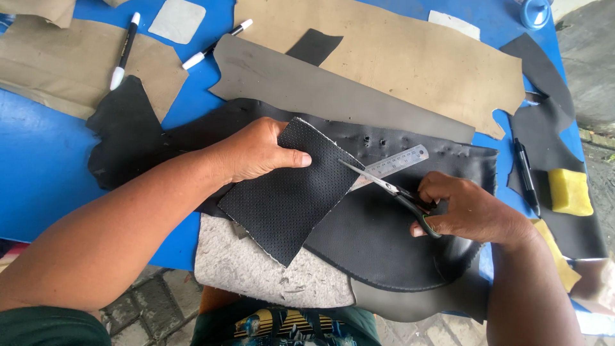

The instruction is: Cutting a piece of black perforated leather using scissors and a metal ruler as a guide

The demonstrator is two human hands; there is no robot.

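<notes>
Scissors [391, 192] sit in my right hand [462, 210], my fingers [428, 192] clamped through the dark handles, the blades apart and pointing left toward the edge of a perforated black leather piece [285, 192]. My left hand [251, 152] holds that piece at its upper left corner, thumb pressed flat on top and the other fingers closed under it, so the piece is lifted a little and tilted like a diamond over the tabletop [38, 173]. The blade tips are touching or just beside its right edge; I cannot tell which.

Behind the scissors lies a steel ruler [398, 161], slanting up to the right, resting on a large smooth black leather sheet [378, 237] that spreads under both my hands. A grey felt-like sheet [256, 269] pokes out beneath the perforated piece at the near edge. Farther back lie a grey leather sheet [320, 90] and a wide tan sheet [397, 51]. Two white-capped markers [125, 48] are at the upper left, well apart from my hands. To the right, a black pen [526, 174] lies just beside a yellow sponge [569, 191].
</notes>
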